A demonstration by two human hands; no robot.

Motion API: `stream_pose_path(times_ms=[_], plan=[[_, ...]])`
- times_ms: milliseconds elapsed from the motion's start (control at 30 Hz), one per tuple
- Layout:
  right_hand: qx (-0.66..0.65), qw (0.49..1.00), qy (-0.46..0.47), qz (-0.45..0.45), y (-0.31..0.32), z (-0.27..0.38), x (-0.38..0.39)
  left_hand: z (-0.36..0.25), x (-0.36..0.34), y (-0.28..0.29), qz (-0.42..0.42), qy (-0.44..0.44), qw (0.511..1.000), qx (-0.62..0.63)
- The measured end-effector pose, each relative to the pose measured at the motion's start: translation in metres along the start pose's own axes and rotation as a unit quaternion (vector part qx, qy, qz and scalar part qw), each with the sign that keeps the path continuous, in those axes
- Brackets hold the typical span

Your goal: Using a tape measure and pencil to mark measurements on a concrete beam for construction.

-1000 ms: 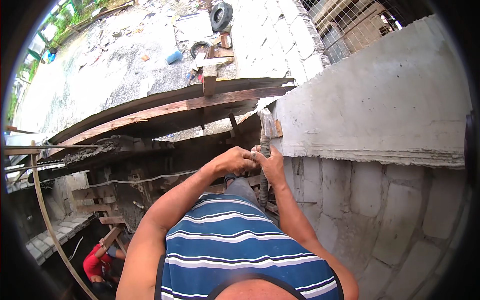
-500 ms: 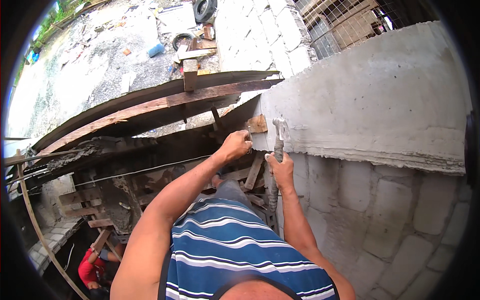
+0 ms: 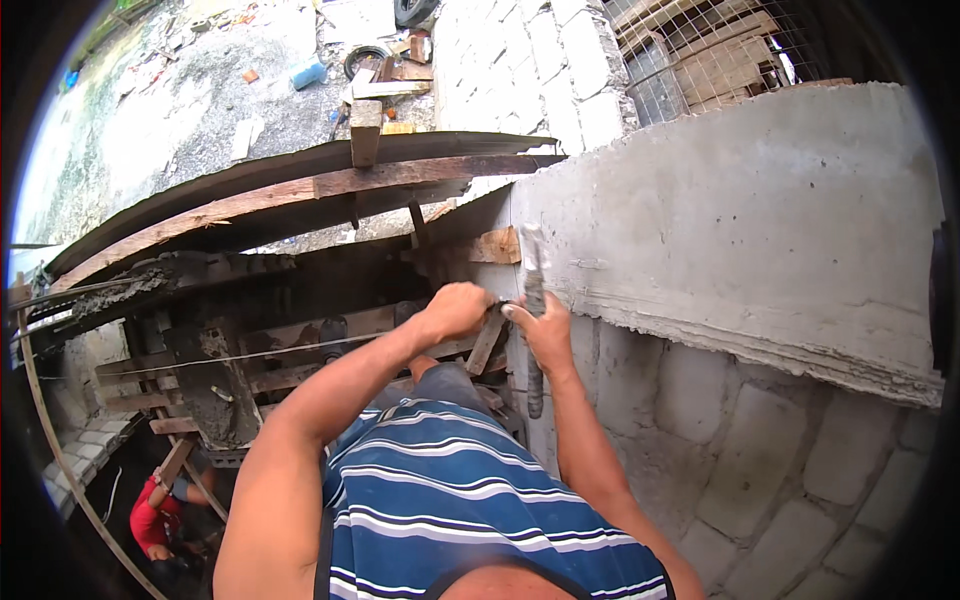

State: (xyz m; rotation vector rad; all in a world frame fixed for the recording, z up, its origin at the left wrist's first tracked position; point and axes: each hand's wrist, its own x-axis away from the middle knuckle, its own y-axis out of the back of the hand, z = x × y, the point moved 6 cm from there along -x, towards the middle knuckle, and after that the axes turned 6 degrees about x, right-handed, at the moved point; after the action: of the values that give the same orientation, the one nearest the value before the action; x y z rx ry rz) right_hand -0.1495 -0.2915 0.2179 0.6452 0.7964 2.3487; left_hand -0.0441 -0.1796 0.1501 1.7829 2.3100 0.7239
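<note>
My right hand (image 3: 547, 335) is wrapped round the grip of a claw hammer (image 3: 534, 285), its head up beside the wall and blurred. Close against it on the left, my left hand (image 3: 460, 311) is closed, fingers bent. A small dark bit shows between the two hands, too small to name. Just above them, a short wooden block (image 3: 497, 246) butts against the edge of the plastered concrete wall (image 3: 720, 220). A thin dark line runs down the plaster beside that block.
Below the plaster band is rough blockwork (image 3: 760, 430). A long timber (image 3: 350, 181) and metal sheeting cross at the left. A pale string (image 3: 250, 355) stretches left above planks (image 3: 150, 400). Lower left, a person in red (image 3: 155, 515) is down below. Rubble ground (image 3: 240, 90) lies beyond.
My left hand has come down from the block's edge to beside my right hand. The hammer has shifted slightly left and its head has turned. The whole view has swung a little.
</note>
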Motion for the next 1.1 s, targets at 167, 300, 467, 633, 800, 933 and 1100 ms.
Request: stream_pose_path(times_ms=[167, 300, 467, 633, 800, 933, 1100], plan=[[-0.045, 0.996, 0.017, 0.069, -0.043, 0.027, -0.011, 0.003, 0.033, 0.012, -0.04, 0.061, 0.978, 0.194], [0.001, 0.994, 0.082, 0.079, -0.065, 0.051, -0.018, 0.021, 0.051, 0.017, -0.063, 0.125, 0.968, 0.209], [0.087, 0.974, 0.178, 0.112, -0.089, 0.068, -0.03, 0.013, 0.072, 0.043, -0.294, 0.099, 0.95, -0.005], [0.175, 0.935, 0.269, 0.148, -0.112, 0.084, -0.035, 0.019, 0.08, 0.048, -0.332, 0.182, 0.924, -0.062], [0.246, 0.919, 0.266, 0.154, -0.125, 0.091, -0.04, 0.048, 0.079, 0.031, -0.31, 0.251, 0.913, 0.084], [0.285, 0.911, 0.253, 0.154, -0.128, 0.093, -0.046, 0.066, 0.071, 0.011, -0.285, 0.249, 0.831, 0.408], [0.282, 0.92, 0.238, 0.129, -0.121, 0.092, -0.063, 0.065, 0.047, -0.002, -0.261, 0.225, 0.685, 0.642]])
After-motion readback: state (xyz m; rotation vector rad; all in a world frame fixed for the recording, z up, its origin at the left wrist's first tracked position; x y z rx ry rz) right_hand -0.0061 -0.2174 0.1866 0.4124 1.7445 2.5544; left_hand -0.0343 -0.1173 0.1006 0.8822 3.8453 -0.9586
